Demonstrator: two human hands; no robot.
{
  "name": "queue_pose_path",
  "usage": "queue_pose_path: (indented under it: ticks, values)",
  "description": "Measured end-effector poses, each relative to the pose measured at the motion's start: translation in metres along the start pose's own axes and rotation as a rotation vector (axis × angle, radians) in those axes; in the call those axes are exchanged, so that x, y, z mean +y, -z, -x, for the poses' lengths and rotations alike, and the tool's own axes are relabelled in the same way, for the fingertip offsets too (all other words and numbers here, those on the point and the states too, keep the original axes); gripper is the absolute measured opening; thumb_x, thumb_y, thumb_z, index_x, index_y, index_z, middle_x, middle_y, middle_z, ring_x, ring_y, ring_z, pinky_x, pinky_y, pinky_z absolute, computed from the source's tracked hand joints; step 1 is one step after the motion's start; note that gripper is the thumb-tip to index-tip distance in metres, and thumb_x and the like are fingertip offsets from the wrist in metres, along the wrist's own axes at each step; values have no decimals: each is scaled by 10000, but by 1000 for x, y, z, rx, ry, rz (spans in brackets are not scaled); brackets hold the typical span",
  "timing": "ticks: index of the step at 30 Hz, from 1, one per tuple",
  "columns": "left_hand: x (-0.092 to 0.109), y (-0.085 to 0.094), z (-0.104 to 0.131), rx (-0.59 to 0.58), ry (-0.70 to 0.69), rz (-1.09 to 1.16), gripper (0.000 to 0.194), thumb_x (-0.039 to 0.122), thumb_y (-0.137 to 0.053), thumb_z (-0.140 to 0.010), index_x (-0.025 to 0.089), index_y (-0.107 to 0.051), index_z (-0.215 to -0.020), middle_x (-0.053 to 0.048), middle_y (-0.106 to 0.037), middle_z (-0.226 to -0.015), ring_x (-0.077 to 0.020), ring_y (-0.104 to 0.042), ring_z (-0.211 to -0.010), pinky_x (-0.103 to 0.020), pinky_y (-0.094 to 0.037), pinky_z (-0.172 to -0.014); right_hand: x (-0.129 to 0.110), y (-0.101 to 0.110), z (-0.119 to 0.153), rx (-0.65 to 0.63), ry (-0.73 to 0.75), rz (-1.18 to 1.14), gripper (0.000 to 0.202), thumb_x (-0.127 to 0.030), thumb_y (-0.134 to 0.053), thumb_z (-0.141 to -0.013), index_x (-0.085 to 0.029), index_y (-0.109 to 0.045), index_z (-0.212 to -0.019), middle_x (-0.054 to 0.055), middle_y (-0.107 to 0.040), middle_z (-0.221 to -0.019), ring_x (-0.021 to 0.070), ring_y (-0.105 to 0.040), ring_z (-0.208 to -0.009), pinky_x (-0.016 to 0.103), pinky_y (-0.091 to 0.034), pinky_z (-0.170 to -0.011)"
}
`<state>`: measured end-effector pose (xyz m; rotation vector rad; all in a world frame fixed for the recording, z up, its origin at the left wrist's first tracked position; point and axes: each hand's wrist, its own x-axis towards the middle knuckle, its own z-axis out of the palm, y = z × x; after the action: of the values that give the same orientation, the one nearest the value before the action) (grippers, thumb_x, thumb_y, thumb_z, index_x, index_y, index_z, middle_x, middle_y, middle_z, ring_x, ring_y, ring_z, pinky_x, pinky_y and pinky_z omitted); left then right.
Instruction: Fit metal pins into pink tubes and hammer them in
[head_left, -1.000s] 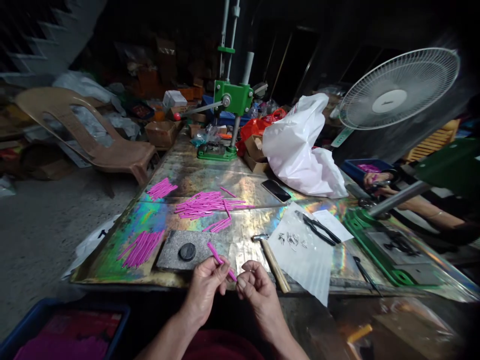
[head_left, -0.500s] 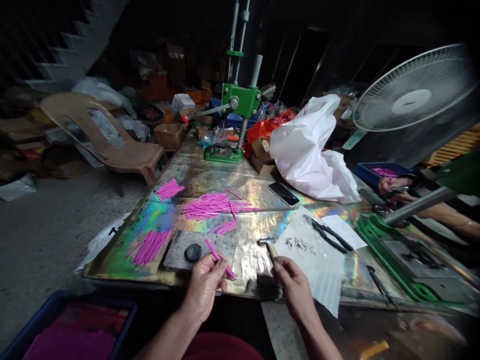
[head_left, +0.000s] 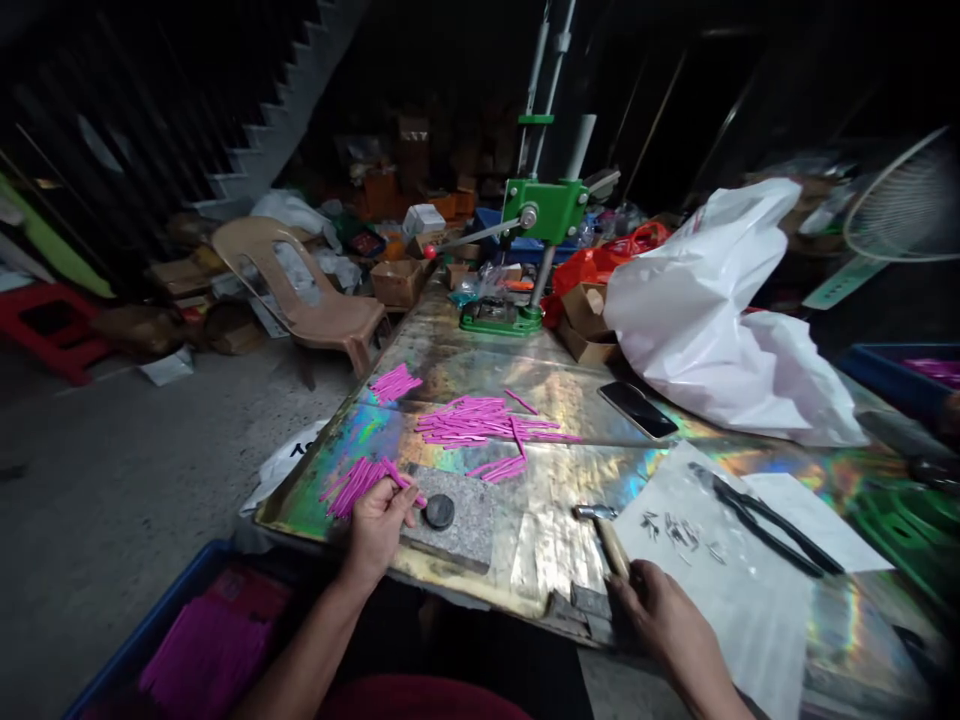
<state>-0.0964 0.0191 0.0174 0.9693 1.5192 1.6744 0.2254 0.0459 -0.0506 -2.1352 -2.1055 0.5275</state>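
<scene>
My left hand [head_left: 379, 525] pinches one thin pink cord [head_left: 395, 471], which slants over the left edge of a grey stone block [head_left: 472, 515]. On that block, just right of my fingertips, is a round black disc [head_left: 439, 511]. A bundle of pink cords [head_left: 351, 487] lies beside my left hand; a larger pink pile [head_left: 469, 420] and a small one [head_left: 395, 383] are farther back. My right hand [head_left: 664, 605] is closed round the handle end of a hammer [head_left: 615, 548], whose head is low over the table. Small metal pieces [head_left: 679, 532] lie on a white sheet nearby.
Black-handled pliers [head_left: 772, 520] rest on the sheet [head_left: 750, 620]. Behind are a phone [head_left: 637, 410], a white plastic bag [head_left: 697, 310] and a green hand press [head_left: 544, 210]. A blue bin [head_left: 187, 600] with pink material stands at lower left; a chair [head_left: 315, 300] is beyond.
My left hand has moved left with the pink cord, from in front of the stone block to the bundle at its left. The view has turned left; my right hand stays at the hammer.
</scene>
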Motion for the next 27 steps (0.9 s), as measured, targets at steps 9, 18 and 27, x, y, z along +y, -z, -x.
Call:
queue_pose_path:
  ticks: [9,18,27]
  values:
    - [-15,-4,3,-1,-83,-49,121,250,-578,-641,156,-544,-574,48,-560,-490,-61,-479,-374,-156,-392,-379,1,0,-1,1,4,25,327,-481,-298,-770,-204,-467,-820,87,-603,-771,232,-579,-704,284,-403,-552]
    - [-23,-3,4,-33,-119,-163,111,232,-524,-681,162,-545,-598,43,-544,-519,-82,-517,-434,-164,-422,-414,-3,6,-4,-25,-15,49,295,-427,-316,-749,-195,-493,-793,104,-625,-761,250,-591,-677,302,-402,-551]
    - [-5,0,3,-245,-458,-549,151,147,-454,-756,157,-554,-644,8,-542,-570,-103,-511,-533,-192,-415,-526,-33,27,8,-157,-42,-951,252,-474,-491,-709,-232,-431,-747,-62,-502,-508,124,-490,-397,224,-343,-372]
